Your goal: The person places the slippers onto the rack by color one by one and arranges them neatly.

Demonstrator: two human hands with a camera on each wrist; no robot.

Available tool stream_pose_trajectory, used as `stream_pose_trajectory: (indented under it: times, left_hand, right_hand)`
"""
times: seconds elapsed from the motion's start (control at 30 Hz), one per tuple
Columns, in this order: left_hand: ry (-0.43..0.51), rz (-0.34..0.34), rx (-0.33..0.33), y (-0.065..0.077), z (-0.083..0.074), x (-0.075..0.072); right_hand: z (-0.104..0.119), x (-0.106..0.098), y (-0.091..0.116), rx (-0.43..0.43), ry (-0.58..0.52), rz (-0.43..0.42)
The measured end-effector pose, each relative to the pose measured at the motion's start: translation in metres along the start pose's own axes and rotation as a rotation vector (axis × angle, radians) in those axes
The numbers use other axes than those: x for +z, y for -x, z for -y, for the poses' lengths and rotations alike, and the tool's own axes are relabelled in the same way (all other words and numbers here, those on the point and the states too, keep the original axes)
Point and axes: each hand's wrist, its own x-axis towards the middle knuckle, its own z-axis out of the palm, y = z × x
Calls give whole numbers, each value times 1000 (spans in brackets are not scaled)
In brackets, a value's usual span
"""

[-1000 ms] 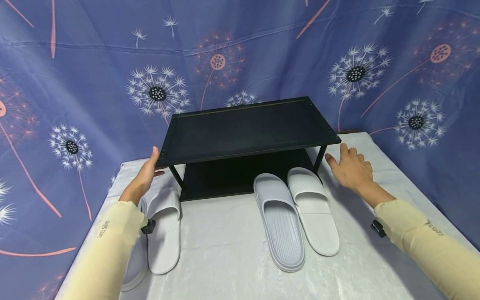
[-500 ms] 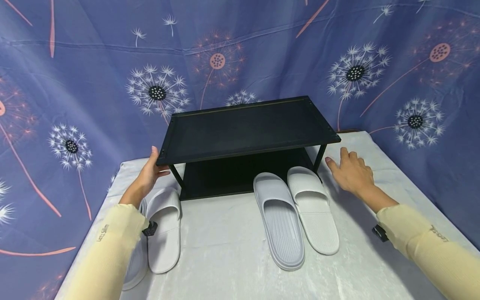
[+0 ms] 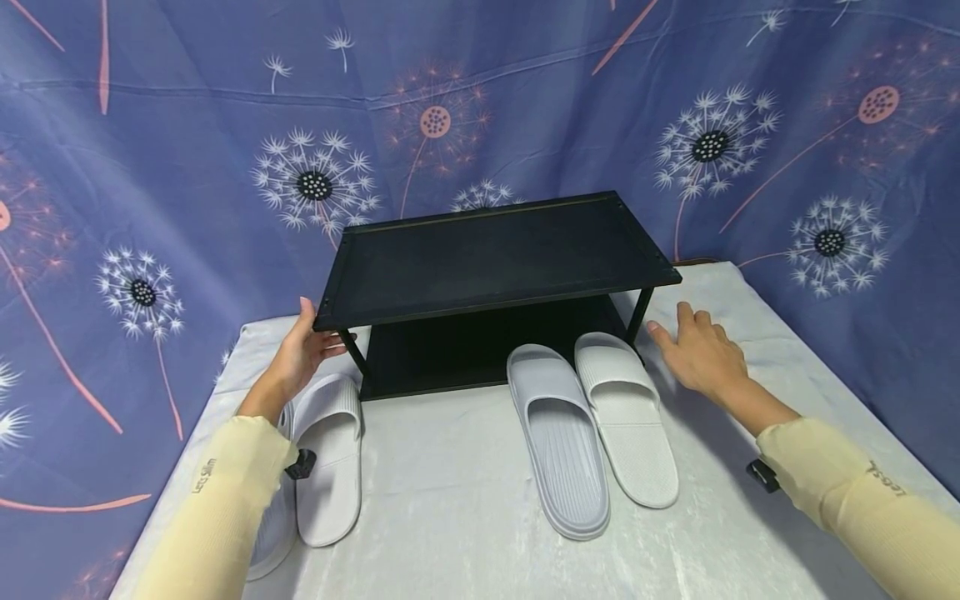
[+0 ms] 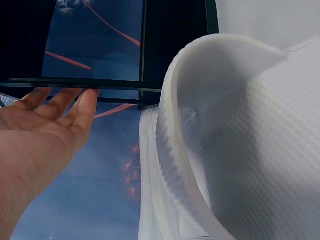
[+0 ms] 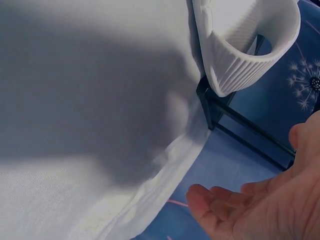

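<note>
A black two-tier shoe rack (image 3: 498,260) stands at the back of the white-covered surface. My left hand (image 3: 298,354) is at its left front corner, thumb up beside the top board's edge. Its fingers (image 4: 62,102) reach under the board around the front leg's height; whether they press on the rack cannot be told. My right hand (image 3: 701,354) hovers right of the rack, apart from it, fingers loosely bent, holding nothing. A pale grey slipper (image 3: 558,442) and a white slipper (image 3: 630,425) lie with toes against the rack's right front. Another white slipper (image 3: 330,467) lies below my left hand.
A second pale grey slipper (image 3: 273,525) is partly hidden under my left sleeve. White cloth (image 3: 442,475) covers the surface. A blue dandelion-print curtain (image 3: 525,100) hangs close behind the rack and along both sides.
My left hand's fingers have slid further right under the top board, past the left front leg. My right hand has drawn slightly down and away from the rack's corner. Rack and slippers look unmoved.
</note>
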Motion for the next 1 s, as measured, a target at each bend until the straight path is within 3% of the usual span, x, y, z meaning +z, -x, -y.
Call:
stream_pose_trajectory:
  times: [0.6,0.77,1.0]
  left_hand:
    - [-9,100,41,9,8,2]
    - [-24,73,-9,10,9,2]
    - [-124,21,-83,6,11,3]
  right_hand:
    - [2,5,14,-4,-15,86]
    - [2,6,17,-17,-21,101]
    - [3,6,21,-14,-33,186]
